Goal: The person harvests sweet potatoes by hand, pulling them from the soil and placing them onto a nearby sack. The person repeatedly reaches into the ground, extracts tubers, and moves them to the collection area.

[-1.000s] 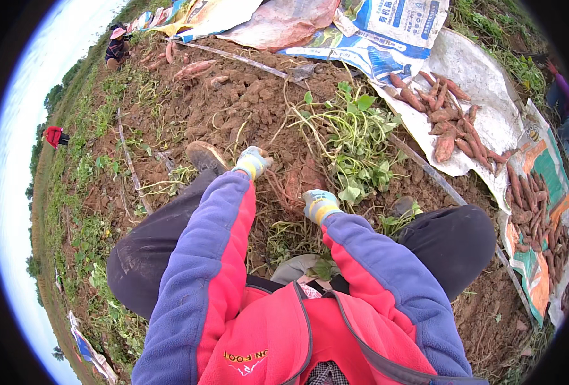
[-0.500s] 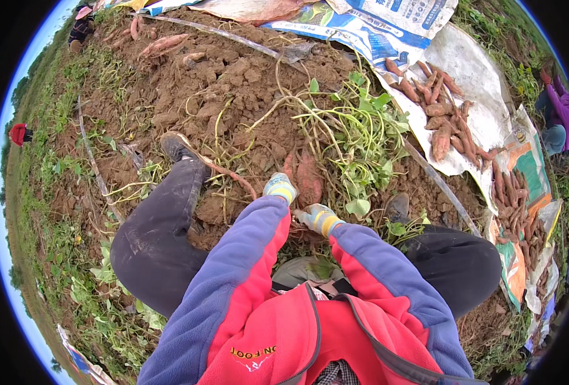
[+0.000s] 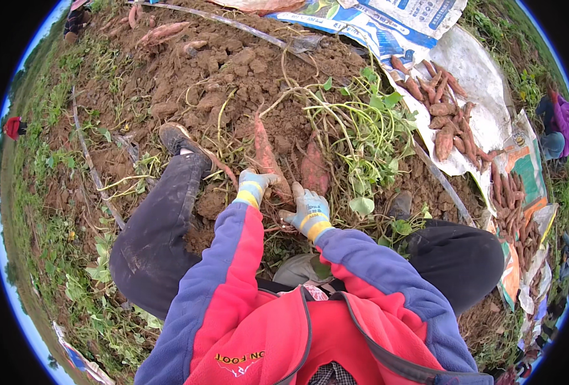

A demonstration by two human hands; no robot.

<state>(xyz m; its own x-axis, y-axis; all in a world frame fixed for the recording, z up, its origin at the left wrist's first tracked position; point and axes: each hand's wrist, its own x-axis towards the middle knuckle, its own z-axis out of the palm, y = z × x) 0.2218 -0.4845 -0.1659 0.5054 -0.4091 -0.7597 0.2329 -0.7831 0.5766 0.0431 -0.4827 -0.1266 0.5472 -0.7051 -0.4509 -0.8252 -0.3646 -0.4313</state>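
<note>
A long reddish sweet potato (image 3: pixel 263 146) lies in the loose soil before me, its thin end pointing away. My left hand (image 3: pixel 254 184), in a pale glove with a yellow and blue cuff, is closed on its near left side. My right hand (image 3: pixel 311 209), gloved alike, has thumb and fingers apart just right of its near end. A second, thicker sweet potato (image 3: pixel 314 168) sits partly in the soil beyond my right fingers, among vine stems. The soil just under my hands is partly hidden.
Green vines (image 3: pixel 377 141) spread at the right. Several dug sweet potatoes (image 3: pixel 448 119) lie on a white sheet (image 3: pixel 483 77). More rest on a coloured sack (image 3: pixel 525 167). A pale strip (image 3: pixel 448 186) crosses the soil. A person in purple (image 3: pixel 563 125) is at the far right.
My hands have moved apart, the left one leftward. The left sweet potato has shifted left, away from the thicker one, and shows more of its length. My right fingers have spread.
</note>
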